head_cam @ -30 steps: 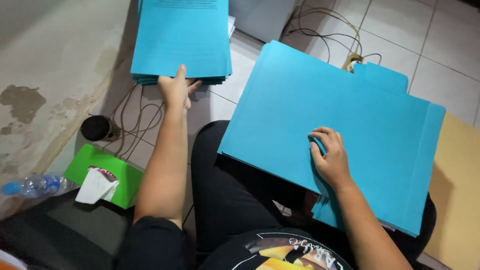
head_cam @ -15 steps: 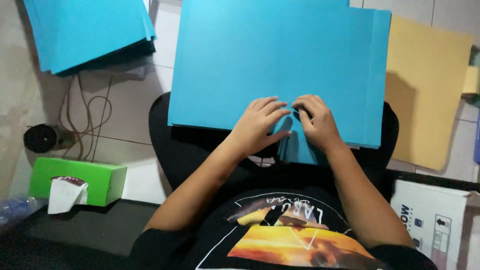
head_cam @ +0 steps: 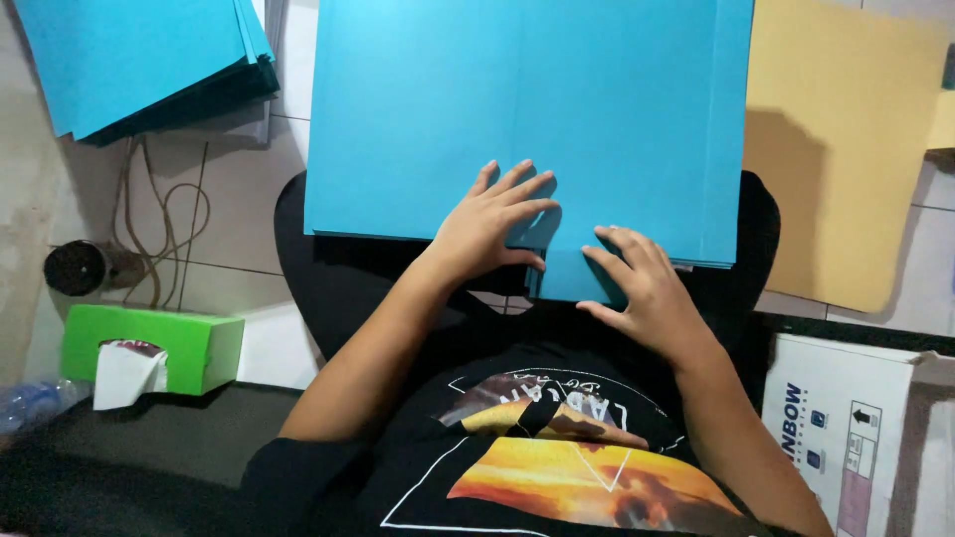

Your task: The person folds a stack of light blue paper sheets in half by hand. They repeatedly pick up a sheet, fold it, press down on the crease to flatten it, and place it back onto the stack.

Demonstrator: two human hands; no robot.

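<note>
Resting across my lap, the blue folder (head_cam: 527,119) lay under both flat palms: left hand (head_cam: 487,234) fingers spread, right hand (head_cam: 647,293) pinning the tab, seemingly steadying it. Beyond the fingertips sat a folder stack (head_cam: 139,60); leftward, a tissue box (head_cam: 149,348).

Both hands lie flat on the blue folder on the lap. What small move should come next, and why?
Probably press the left hand and right hand outward along the blue folder: both palms already rest flat near its lower edge, gripping nothing.
</note>
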